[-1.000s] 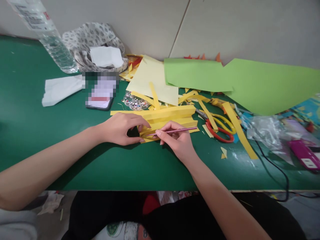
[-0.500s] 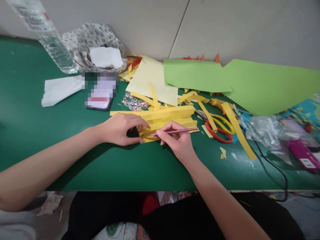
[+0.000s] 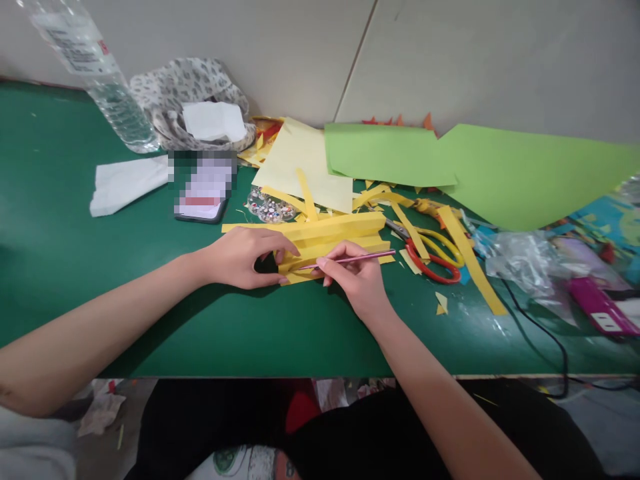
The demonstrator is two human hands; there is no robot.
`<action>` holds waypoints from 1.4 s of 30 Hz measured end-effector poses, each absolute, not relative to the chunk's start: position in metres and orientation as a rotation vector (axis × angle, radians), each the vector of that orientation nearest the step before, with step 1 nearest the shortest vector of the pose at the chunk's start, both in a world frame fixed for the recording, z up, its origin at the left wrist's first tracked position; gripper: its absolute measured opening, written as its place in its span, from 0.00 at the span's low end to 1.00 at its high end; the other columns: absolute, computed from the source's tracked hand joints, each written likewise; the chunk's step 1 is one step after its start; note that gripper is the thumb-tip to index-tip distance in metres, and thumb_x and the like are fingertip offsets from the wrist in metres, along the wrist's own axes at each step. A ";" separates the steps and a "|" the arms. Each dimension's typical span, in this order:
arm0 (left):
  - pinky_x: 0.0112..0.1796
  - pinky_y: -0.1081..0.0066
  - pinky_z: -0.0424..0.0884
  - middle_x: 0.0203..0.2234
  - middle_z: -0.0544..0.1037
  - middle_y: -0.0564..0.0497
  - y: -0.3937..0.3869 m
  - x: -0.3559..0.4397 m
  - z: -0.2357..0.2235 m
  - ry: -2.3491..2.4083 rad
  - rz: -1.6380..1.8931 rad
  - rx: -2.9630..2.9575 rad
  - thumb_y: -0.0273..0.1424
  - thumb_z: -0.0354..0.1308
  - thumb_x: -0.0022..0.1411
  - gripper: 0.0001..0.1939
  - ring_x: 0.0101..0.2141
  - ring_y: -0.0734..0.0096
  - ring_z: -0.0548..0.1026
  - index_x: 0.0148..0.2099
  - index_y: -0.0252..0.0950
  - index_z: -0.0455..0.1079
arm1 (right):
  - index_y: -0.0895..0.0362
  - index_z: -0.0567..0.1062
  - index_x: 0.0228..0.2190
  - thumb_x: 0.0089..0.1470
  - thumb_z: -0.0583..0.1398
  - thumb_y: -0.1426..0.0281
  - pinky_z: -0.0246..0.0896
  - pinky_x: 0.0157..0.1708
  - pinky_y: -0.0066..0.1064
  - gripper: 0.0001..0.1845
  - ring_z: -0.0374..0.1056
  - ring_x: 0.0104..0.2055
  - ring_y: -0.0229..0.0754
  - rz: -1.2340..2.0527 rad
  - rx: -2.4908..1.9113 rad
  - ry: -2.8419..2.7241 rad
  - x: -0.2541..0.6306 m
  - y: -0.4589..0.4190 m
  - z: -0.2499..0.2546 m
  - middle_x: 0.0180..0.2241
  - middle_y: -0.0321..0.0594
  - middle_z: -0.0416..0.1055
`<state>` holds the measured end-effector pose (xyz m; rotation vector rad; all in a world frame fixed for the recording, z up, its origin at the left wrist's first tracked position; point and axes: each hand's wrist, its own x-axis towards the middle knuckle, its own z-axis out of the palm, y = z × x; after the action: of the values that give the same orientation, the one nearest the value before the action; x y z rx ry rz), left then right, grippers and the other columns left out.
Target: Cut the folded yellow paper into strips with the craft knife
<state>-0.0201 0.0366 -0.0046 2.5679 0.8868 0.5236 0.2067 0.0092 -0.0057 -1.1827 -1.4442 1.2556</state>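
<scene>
A yellow sheet of paper [image 3: 345, 230], pleated into several lengthwise folds, lies on the green table in front of me. My left hand [image 3: 245, 257] holds its left end, thumb at the near edge and curled fingers across the folds. In my right hand [image 3: 353, 273] is a slim, shiny pink pen-like stick [image 3: 367, 256], pinched between thumb and fingers. Its thin tip points left and meets the paper's nearest fold, close to my left thumb. Part of the paper is hidden beneath both hands.
Scissors [image 3: 435, 268] with red and yellow handles lie to the right among yellow strips [image 3: 473, 260]. Green sheets [image 3: 525, 173] and a cream sheet [image 3: 305, 163] lie behind. A phone [image 3: 203, 190], a water bottle [image 3: 120, 110] and a clear tray of gems [image 3: 270, 205] are at left. A black cable [image 3: 540, 330] runs right.
The view has shifted slightly. Both hands keep nearly the same places on the paper, and the pink stick's tip stays at the nearest fold.
</scene>
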 end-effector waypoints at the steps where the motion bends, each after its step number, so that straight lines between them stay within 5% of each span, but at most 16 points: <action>1: 0.30 0.75 0.63 0.31 0.77 0.53 0.037 -0.020 -0.004 0.888 0.518 2.568 0.39 0.59 0.58 0.17 0.31 0.73 0.73 0.47 0.36 0.70 | 0.55 0.68 0.21 0.45 0.64 0.67 0.61 0.22 0.29 0.10 0.68 0.20 0.37 1.252 -1.187 -1.438 0.208 0.009 -0.006 0.16 0.30 0.66; 37: 0.30 0.74 0.64 0.32 0.76 0.52 0.036 -0.020 -0.005 0.929 0.495 2.551 0.43 0.58 0.59 0.19 0.31 0.72 0.73 0.48 0.37 0.70 | 0.57 0.72 0.15 0.37 0.64 0.76 0.59 0.19 0.27 0.07 0.68 0.17 0.37 0.847 -1.224 -1.232 0.309 0.043 -0.012 0.13 0.32 0.68; 42: 0.29 0.75 0.64 0.30 0.76 0.52 0.036 -0.018 -0.006 0.955 0.519 2.532 0.43 0.57 0.61 0.17 0.28 0.74 0.72 0.45 0.37 0.72 | 0.54 0.71 0.21 0.45 0.64 0.72 0.65 0.25 0.32 0.07 0.69 0.19 0.39 0.651 -1.193 -1.272 0.292 0.026 -0.005 0.15 0.31 0.68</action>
<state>-0.0179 0.0364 -0.0056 2.5324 0.9547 0.5191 0.2923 0.0260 -0.0051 -1.1932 -1.2723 0.6515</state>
